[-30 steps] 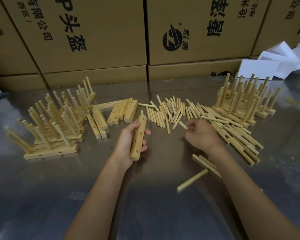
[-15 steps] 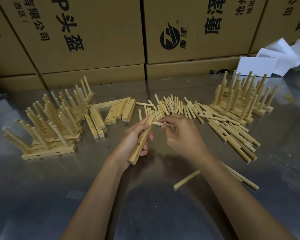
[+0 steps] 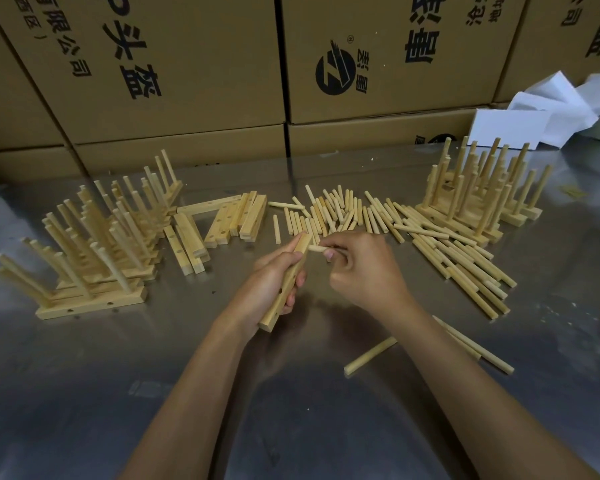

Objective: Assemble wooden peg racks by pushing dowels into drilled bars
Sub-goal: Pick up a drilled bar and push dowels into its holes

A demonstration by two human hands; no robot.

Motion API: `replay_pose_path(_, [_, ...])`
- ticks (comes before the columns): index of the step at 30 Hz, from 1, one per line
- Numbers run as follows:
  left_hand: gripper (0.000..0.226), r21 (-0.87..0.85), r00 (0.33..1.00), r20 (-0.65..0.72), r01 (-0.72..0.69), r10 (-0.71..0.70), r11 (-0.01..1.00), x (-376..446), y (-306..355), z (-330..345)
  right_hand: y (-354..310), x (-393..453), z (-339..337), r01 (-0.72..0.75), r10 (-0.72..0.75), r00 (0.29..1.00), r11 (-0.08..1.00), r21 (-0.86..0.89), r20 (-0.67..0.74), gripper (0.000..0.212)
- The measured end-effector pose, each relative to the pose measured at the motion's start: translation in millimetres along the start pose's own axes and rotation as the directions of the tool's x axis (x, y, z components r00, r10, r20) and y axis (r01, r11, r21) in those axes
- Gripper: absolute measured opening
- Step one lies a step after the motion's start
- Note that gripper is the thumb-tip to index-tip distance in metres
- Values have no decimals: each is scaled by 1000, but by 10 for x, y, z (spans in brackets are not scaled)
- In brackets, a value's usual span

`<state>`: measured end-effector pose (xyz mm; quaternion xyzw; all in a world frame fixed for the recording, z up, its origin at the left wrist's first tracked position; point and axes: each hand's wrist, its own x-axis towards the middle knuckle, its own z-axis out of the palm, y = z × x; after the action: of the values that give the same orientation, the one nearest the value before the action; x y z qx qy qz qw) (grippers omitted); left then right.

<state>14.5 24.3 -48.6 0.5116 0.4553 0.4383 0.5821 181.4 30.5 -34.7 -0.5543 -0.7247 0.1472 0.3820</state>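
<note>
Head view, workbench from above. Your left hand [image 3: 271,282] grips a drilled bar [image 3: 286,284], fingers wrapped round its middle so that only the near end, the far end and a few holes on one face show; the rest of the bar is covered. The bar is held above the metal table [image 3: 84,393], tilted with its far end toward the loose dowels [image 3: 329,216]. Your right hand [image 3: 359,268] pinches a dowel [image 3: 316,249] between thumb and curled fingers; its free tip meets the bar's far end, but whether it sits in a hole cannot be made out, since your fingers hide most of its length. Both forearms run out of the lower edge.

Finished racks [image 3: 94,247] are stacked at the left, with spare bars [image 3: 236,220] just beside them; more racks [image 3: 478,199] stand at the right behind a spread of longer dowels [image 3: 465,268]. Their pegs overlap too much to count. Cardboard boxes [image 3: 194,74] line the back, cut off at the top, and white paper [image 3: 548,116] lies at the far right.

Compared with half a second ago, your right hand has closed in on the bar and the dowel tip now touches its end; the left hand keeps the same grip.
</note>
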Motion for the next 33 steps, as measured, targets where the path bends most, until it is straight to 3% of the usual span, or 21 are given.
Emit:
replay_pose_path(6, [40,-3,1000,-2,4,-4,1000,32,-45,7,59,32,21,-130,127,991,980,150,31,21])
replay_pose_path(12, [41,-11,999,-45,3,-4,1000,57,-51,39,57,81,31,-166,155,986,956,243,62,13])
replay_pose_path(15, [39,-12,996,-83,12,-13,1000,66,-23,44,64,148,-66,-187,137,978,912,366,159,13])
replay_pose_path(18, [36,-64,982,-186,19,-31,998,54,17,-55,135,212,-203,-178,181,983,883,434,34,19])
replay_pose_path(20, [34,-122,956,-291,6,-42,993,68,27,-142,217,223,-221,-192,237,968,914,357,-86,27])
replay_pose_path(21, [34,-140,940,-337,-1,-47,990,78,31,-178,245,214,-200,-204,230,971,940,274,-66,32])
replay_pose_path(24, [37,-197,912,-404,-8,-74,980,106,24,-244,302,172,-21,-144,156,961,987,-68,227,39])
replay_pose_path(26, [39,-214,905,-415,-2,-89,977,114,18,-260,307,148,59,-56,135,941,966,-253,310,28])
replay_pose_path(29, [40,-228,899,-426,-2,-98,974,119,18,-281,302,139,48,-64,106,982,964,-257,155,13])
replay_pose_path(33, [40,-232,897,-431,-7,-97,973,113,20,-280,333,110,-8,-201,206,978,939,-280,-11,9])
